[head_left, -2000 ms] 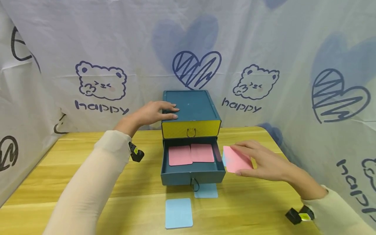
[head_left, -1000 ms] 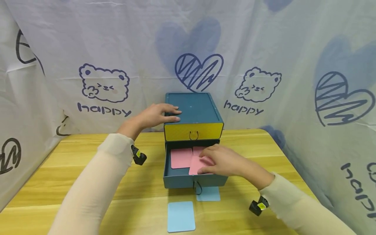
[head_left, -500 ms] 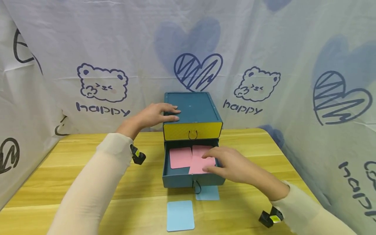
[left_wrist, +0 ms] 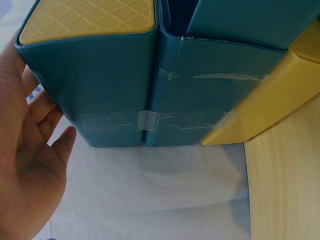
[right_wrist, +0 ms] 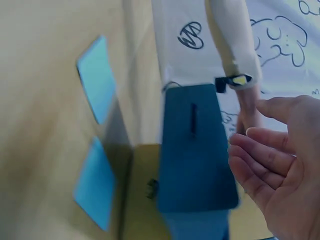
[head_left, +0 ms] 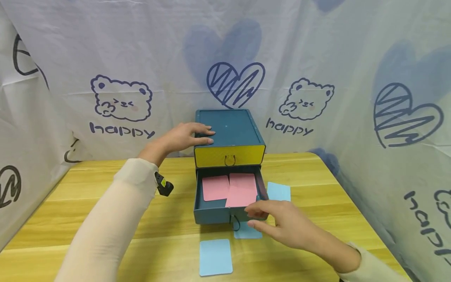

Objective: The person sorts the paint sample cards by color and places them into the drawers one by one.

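Note:
My left hand (head_left: 183, 137) rests on the left edge of a teal drawer box (head_left: 229, 125); in the left wrist view its fingers lie along the box's side. The lower drawer (head_left: 211, 216) is pulled out. One pink card (head_left: 215, 188) lies inside it at the left, with overlapping pink cards (head_left: 242, 192) at the right. My right hand (head_left: 287, 225) hovers by the drawer's front right corner, fingers loosely bent and holding nothing. The right wrist view shows that hand (right_wrist: 285, 160) apart from the drawer front (right_wrist: 195, 165).
One blue card (head_left: 215, 257) lies on the wooden table (head_left: 165, 243) in front of the box. Another blue card (head_left: 248, 232) is partly under the drawer front, and a third blue card (head_left: 279, 191) lies to its right. A yellow upper drawer (head_left: 211, 156) is closed. Printed cloth hangs behind.
My right hand brought a pink card leftward into the drawer and let it go over the right pink card. It then drew back toward the front right. My left hand stayed on the box.

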A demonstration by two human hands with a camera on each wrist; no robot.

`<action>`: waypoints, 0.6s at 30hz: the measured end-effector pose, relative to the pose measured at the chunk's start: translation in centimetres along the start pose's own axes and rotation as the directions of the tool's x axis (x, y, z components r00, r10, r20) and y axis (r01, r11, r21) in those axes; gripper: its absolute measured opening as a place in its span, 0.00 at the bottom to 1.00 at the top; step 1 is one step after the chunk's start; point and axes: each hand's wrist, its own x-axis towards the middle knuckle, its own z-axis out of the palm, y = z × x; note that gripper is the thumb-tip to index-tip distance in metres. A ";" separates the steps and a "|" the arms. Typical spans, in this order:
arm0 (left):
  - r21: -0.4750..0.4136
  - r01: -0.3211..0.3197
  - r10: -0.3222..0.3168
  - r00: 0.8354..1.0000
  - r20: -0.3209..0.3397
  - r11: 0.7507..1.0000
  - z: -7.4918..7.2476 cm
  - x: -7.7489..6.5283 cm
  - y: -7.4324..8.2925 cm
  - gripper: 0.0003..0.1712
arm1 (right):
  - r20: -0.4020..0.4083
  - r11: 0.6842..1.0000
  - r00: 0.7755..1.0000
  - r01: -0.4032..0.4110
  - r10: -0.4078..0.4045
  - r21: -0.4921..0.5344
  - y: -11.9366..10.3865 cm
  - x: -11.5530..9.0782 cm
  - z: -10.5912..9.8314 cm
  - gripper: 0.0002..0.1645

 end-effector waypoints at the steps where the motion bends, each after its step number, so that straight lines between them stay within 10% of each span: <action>1: 0.001 0.000 0.000 1.000 0.001 1.000 0.0 0.0 0.0 0.30 | 0.005 0.999 1.000 -0.003 0.003 0.037 0.1 -0.2 0.4 0.20; 7: 0.024 0.015 -0.015 1.000 0.008 1.000 -0.2 0.1 0.1 0.31 | 0.113 0.932 0.983 -0.171 0.141 0.320 1.0 -0.7 2.7 0.18; 18: 0.021 0.016 -0.016 1.000 0.014 1.000 -0.3 0.2 0.0 0.31 | 0.330 0.512 0.909 -0.417 0.256 0.751 2.6 0.2 6.6 0.27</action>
